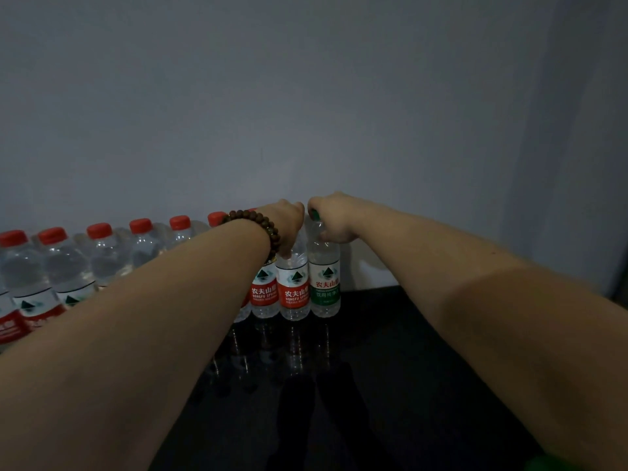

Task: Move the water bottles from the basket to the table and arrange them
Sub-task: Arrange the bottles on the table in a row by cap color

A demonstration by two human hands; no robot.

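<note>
Both forearms are stretched over the dark table towards the green bottle, which stands upright by the wall, filled with clear water. Its neck is grasped by the right hand, and the green cap peeps out above the fingers. Touching it on the left is a red bottle, also full, its top clasped by the left hand. A bracelet is worn on that wrist. Further left, a row of red-capped bottles is lined up along the wall.

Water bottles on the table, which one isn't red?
The green-label bottle at the row's right end, gripped by the right hand; the rest are red-labelled.
</note>
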